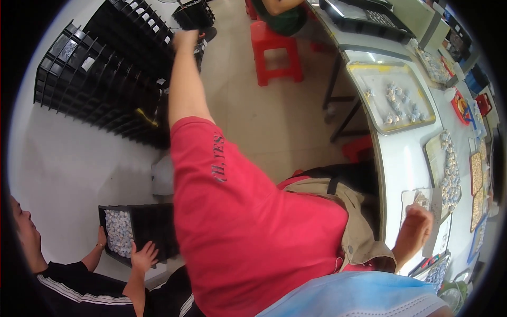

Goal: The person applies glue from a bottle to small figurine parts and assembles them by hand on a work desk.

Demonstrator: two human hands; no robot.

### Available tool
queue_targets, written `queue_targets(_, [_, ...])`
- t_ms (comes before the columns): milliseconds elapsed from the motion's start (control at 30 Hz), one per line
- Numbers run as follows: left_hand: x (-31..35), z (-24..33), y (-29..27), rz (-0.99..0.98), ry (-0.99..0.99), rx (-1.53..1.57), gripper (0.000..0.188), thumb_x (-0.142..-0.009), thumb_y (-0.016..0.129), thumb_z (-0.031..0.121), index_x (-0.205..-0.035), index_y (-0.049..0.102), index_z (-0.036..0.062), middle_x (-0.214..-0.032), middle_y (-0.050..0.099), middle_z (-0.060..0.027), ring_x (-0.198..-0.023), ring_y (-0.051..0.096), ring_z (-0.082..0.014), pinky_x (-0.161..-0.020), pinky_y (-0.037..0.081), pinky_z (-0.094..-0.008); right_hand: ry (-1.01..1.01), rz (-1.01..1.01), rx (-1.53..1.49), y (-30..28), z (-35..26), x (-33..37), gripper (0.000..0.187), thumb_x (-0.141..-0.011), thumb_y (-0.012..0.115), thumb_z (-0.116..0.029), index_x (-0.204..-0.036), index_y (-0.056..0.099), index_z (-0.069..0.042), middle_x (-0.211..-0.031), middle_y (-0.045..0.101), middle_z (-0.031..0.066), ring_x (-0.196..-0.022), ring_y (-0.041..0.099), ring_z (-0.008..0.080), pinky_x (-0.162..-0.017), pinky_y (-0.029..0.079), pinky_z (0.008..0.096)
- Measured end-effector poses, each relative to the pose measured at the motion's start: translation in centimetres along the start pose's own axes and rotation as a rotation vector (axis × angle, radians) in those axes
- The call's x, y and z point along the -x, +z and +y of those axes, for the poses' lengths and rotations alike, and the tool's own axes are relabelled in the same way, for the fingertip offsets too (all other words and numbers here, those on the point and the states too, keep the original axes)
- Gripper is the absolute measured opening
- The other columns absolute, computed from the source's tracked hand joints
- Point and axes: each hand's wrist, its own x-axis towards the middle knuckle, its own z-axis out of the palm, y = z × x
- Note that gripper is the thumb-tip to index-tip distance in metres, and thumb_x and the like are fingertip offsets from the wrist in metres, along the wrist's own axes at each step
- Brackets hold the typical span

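My left arm stretches far out across the aisle. At its end, my left hand (185,40) is closed beside the tall stack of black trays (105,68); whatever its fingers hold is hidden. Over the edge of the white worktable (393,164), my right hand (417,226) has its fingers curled. Anything inside them cannot be made out. Close to that hand lie a pale paper card (414,198) and a grey strip (434,224). Farther along stands a metal tray (388,68) with a group of small pale-blue and white pieces (398,103).
A co-worker at the lower left has both hands on a black crate (153,227) filled with small whitish pieces (119,232). A red stool (272,50) stands in the aisle near another seated person (282,16). Rows of small pieces (450,174) lie along the worktable.
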Motion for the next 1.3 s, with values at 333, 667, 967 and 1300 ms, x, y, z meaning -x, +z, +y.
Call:
queue_targets(333, [25.0, 26.1, 4.3, -0.904, 0.948, 0.190, 0.046, -0.076, 0.063, 0.031, -0.115, 0.058, 0.0091, -0.099, 0.065, -0.0143, -0.089, 0.062, -0.0270, -0.081, 0.047, -0.0330, -0.562, -0.709, 0.352, 13.6, -12.4, -4.8, 0.014, -0.091, 0.051, -0.021, -0.102, 0.059, -0.018, -0.080, 0.065, 0.0027, -0.058, 0.054, 0.0134, -0.045, 0.034, 0.0233])
queue_targets(667, [40.6, 31.6, -1.5, -1.189, 1.685, 0.403, 0.039, -0.082, 0.059, 0.020, -0.120, 0.054, 0.0143, -0.106, 0.062, -0.0087, -0.093, 0.058, -0.0262, -0.099, 0.033, -0.0442, -0.435, -0.472, 0.347, 11.3, -12.0, -1.8, 0.012, -0.091, 0.050, -0.021, -0.098, 0.059, -0.018, -0.079, 0.064, 0.0009, -0.060, 0.054, 0.0120, -0.050, 0.034, 0.0239])
queue_targets(967, [46.5, 35.8, -6.2, -1.084, 1.857, 1.066, 0.023, -0.076, 0.065, 0.013, -0.096, 0.057, 0.0060, -0.068, 0.057, -0.0094, -0.065, 0.057, -0.0264, -0.074, 0.049, -0.0366, -0.423, -0.237, 0.324, 7.6, -11.1, -2.2, 0.011, -0.091, 0.049, -0.022, -0.094, 0.059, -0.018, -0.078, 0.064, -0.0009, -0.062, 0.055, 0.0106, -0.055, 0.034, 0.0246])
queue_targets(1300, [47.9, 35.4, -12.0, -0.956, 1.314, 1.334, 0.014, -0.072, 0.061, 0.009, -0.085, 0.056, 0.0064, -0.067, 0.052, -0.0065, -0.061, 0.051, -0.0213, -0.055, 0.049, -0.0332, -0.360, -0.043, 0.326, -0.6, -11.5, 1.8, 0.012, -0.091, 0.048, -0.022, -0.089, 0.059, -0.018, -0.076, 0.064, -0.0029, -0.064, 0.055, 0.0091, -0.061, 0.035, 0.0253])
